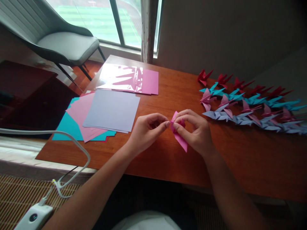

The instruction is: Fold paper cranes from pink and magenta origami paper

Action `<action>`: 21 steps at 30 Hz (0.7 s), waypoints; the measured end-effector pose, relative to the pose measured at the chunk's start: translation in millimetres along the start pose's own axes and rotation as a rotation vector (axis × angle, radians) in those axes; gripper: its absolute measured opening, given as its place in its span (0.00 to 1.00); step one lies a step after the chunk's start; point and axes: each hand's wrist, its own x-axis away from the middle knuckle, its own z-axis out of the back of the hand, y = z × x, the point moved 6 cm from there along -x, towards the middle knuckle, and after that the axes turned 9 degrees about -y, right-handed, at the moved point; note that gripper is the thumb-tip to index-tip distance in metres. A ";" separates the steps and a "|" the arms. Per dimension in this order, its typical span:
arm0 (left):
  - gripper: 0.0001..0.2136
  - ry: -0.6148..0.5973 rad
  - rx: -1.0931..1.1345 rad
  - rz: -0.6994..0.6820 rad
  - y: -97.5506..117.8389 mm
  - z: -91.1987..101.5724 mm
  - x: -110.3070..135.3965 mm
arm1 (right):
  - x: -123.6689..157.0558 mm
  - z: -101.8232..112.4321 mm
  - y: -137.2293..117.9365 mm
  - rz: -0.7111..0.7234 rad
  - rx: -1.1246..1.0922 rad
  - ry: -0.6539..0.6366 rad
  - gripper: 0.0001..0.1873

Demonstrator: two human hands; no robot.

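Head view: left hand (147, 129), right hand (196, 131) pinching pink origami (181, 142) above surface (153, 163); 4 crane rows (255, 100) at right.

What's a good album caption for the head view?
The left hand and right hand pinch folded pink paper over a wooden table, near rows of paper cranes.

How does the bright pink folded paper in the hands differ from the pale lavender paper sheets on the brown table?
The bright pink folded paper is folded narrow; the pale lavender paper sheets are broad and flat. The pink piece is held by the left hand and right hand; the lavender sheets lie stacked, untouched. Both are paper.
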 end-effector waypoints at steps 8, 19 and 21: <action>0.08 0.002 -0.010 0.002 6.6 1.3 -0.3 | 0.7 0.2 5.6 -0.094 -0.147 -0.060 0.09; 0.03 0.073 -0.200 -0.150 12.3 0.9 2.0 | 1.1 -1.3 8.9 -0.098 -0.152 -0.070 0.08; 0.02 0.073 -0.261 -0.169 13.1 0.8 2.0 | 0.8 -0.9 7.4 -0.088 -0.126 -0.067 0.08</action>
